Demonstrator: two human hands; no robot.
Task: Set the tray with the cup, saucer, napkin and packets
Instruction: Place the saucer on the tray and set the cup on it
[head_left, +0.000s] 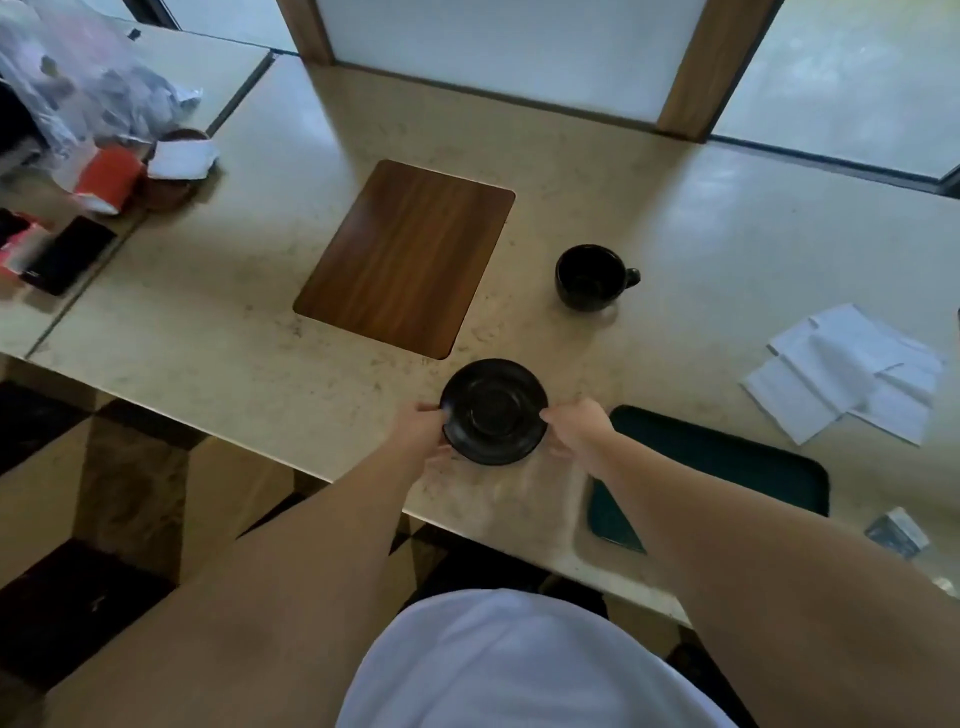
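Head view. We hold the black saucer (493, 410) with both hands at the near edge of the beige table (208, 322). Our left hand (422, 426) grips the saucer's left rim, fingers curled around it; our right hand (574, 423) pinches the right rim. Whether the saucer touches the tabletop or sits just above it, we cannot tell.

The wooden tray (408, 257) lies flat just beyond the saucer, with nothing on it. The black cup (589, 278) stands upright on the table to the right of the tray, handle pointing right, apart from both tray and saucer. White napkins (847, 371) lie loosely spread further right. A dark green tray (727, 457) sits at the near edge, just beside our right wrist. A small packet (897, 531) lies near the right edge of frame, blurred.

Far left: a plastic bag (78, 78), a red carton (111, 179), a phone (70, 254).
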